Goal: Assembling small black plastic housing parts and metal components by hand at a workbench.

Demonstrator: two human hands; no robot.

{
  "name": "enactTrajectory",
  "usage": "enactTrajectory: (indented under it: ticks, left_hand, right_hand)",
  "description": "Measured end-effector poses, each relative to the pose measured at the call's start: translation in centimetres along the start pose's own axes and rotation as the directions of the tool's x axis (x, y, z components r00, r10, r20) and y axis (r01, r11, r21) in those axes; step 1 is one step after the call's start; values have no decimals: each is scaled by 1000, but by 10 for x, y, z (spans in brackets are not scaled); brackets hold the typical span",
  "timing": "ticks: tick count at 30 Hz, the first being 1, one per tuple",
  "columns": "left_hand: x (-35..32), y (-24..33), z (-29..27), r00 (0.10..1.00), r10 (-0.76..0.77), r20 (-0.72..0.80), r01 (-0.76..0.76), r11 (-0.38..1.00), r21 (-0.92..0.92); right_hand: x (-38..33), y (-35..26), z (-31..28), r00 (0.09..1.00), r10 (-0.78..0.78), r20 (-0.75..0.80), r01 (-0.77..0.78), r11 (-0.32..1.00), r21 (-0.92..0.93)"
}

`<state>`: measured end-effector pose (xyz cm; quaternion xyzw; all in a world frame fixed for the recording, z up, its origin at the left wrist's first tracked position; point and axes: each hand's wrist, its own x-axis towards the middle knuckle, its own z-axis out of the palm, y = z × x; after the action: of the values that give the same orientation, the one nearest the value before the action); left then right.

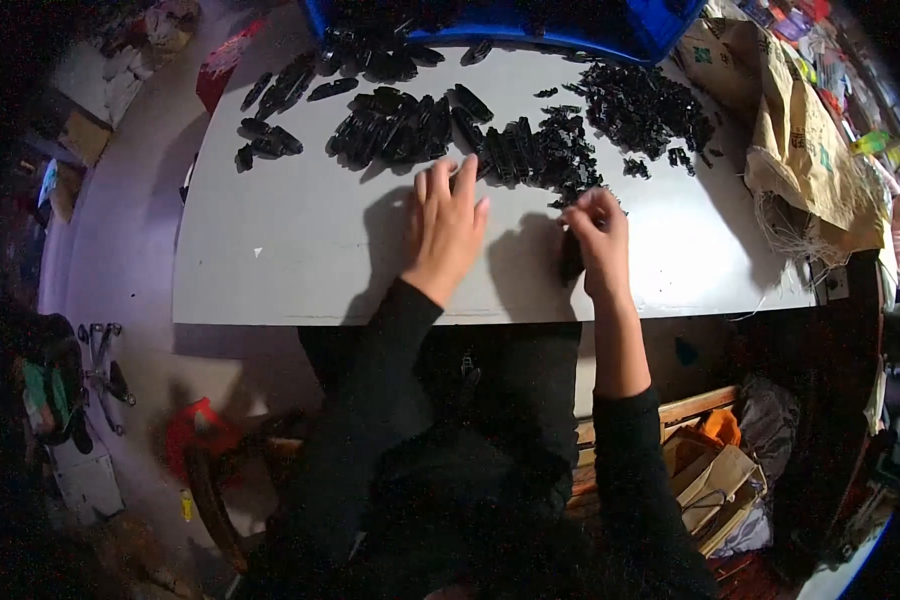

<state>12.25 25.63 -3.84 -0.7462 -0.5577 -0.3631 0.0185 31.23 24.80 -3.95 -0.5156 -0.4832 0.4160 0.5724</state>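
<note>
1. Both arms wear long black sleeves of plain cloth, without print or markings.
2. The left sleeve (370,370) reaches the wrist; the right sleeve (625,430) is pushed up, leaving the forearm bare.
3. Both hands are bare: no gloves.

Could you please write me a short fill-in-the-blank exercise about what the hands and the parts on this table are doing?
1. The left hand lies ____ on the white table.
2. The right hand pinches a small ____ part.
3. The bin at the table's far edge is ____.
4. The black parts lie ____ the left hand's fingertips.

Missing words: flat; black; blue; beyond
</note>
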Motion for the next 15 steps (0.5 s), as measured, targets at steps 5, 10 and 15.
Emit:
enactTrajectory:
  ticks: [5, 10, 15]
  left_hand:
    - [6, -22, 17, 977, -118, 179, 110, 992, 54]
    - [-19, -1, -22, 802, -299, 518, 590, 252, -767]
    - [-41, 21, -48, 755, -204, 623, 619, -88, -780]
  right_hand:
    - [12, -17, 16, 995, 50, 89, 60, 413, -909]
    - [-9, -18, -4, 924, 239, 299, -230, 971, -65]
    - [-45, -49, 6, 855, 366, 367, -427, 899, 99]
